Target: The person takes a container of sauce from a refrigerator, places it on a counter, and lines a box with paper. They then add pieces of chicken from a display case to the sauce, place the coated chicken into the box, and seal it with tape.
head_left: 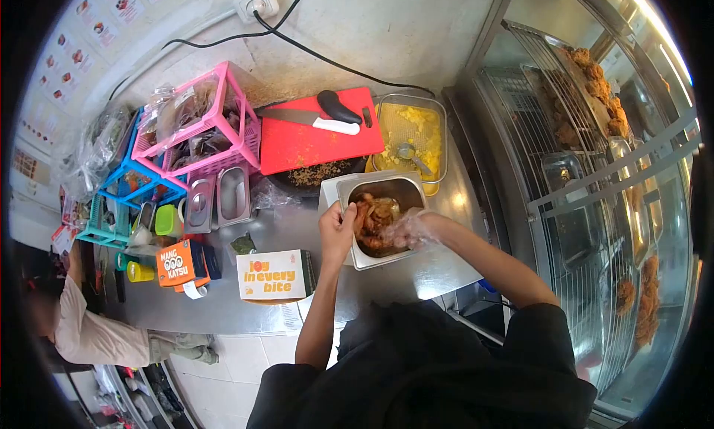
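Note:
A deep steel food pan (355, 252) stands tilted near the counter's front, holding brown, glossy pieces that look like sauced meat (376, 213). My left hand (338, 234) is closed on the pan's left rim, thumb over the edge. From the right, my right hand (418, 229), in a clear plastic glove, reaches into the pan. Its fingers are bent against the meat pieces at the pan's right side; the glove and a slight blur obscure the fingertips.
Behind the pan lie a red cutting board (312, 143) with a knife (338, 124), and a glass tray (424, 117) of yellow food with a ladle. Left are a pink basket (242, 124), cartons (274, 275) and a person (97, 321). A display cabinet (547, 206) bounds the right.

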